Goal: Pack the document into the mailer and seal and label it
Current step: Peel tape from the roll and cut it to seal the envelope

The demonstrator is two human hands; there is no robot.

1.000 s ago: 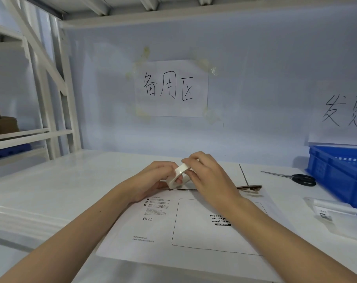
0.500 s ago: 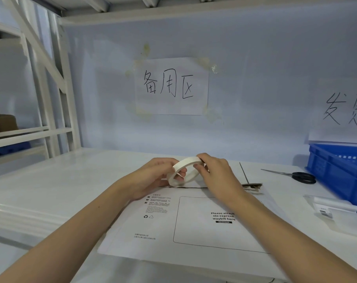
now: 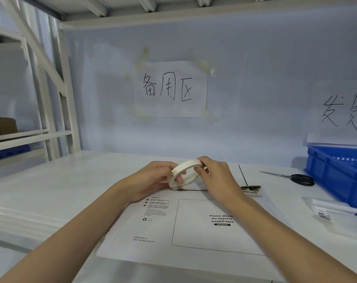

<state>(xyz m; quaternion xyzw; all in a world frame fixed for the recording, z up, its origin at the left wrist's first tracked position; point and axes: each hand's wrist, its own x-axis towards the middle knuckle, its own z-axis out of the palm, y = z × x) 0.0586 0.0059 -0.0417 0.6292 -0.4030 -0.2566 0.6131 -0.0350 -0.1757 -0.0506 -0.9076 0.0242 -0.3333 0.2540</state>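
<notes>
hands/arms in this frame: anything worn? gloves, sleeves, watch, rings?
Nothing worn that shows. The left hand and right hand are bare, with no gloves, and no rings can be seen on the fingers in view. Both forearms are bare up to the frame edge: no sleeve cuffs, watch or bracelet in sight. Nails look short and plain. Anything above the elbows is out of frame.

The mailer [image 3: 194,227] lies on the table [image 3: 61,190]; a tape roll [image 3: 185,173] is above its far edge, scissors [image 3: 296,177] and a crate [image 3: 341,174] to its right.
</notes>
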